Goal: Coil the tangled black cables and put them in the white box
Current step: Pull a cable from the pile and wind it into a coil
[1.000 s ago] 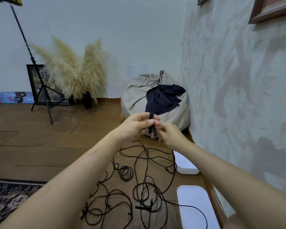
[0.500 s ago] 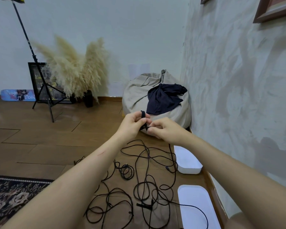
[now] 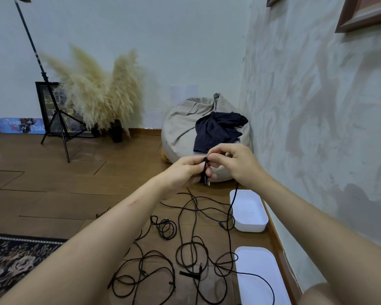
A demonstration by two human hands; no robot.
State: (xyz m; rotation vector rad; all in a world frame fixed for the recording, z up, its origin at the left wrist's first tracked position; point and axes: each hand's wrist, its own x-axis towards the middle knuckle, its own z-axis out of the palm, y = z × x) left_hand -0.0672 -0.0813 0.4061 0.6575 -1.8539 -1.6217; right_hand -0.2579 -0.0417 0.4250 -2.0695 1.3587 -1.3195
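Far to the left of the left hand (image 3: 183,170), low and near us, we see the corner of a patterned rug (image 3: 13,260). Beyond it on that same side, against the back wall, stand a black tripod (image 3: 55,119), a framed picture (image 3: 45,102) and pampas grass (image 3: 101,95) in a dark vase (image 3: 116,133).

The left hand is raised in front of us with its fingers curled round a short folded cable bundle (image 3: 205,172), the thumb lying over the top. The bundle's ends poke out just under that hand. Below both hands the tangled cables (image 3: 185,249) sprawl in loose loops over the wooden floor (image 3: 53,194).

Behind the hands sits a beige bean bag (image 3: 180,128) with a dark cloth (image 3: 216,130) draped on it.

The right hand (image 3: 235,164) meets the left. Its fingertips (image 3: 212,159) pinch the top of the bundle, and the other fingers are curled in. One black strand (image 3: 233,205) drops from under this hand to the floor.

Below the right hand and slightly to its right, the white box (image 3: 249,226) stands open by the wall, and the strand passes along its left rim. Nearer us than the box lies a white lid (image 3: 257,260), with a cable looped across it.
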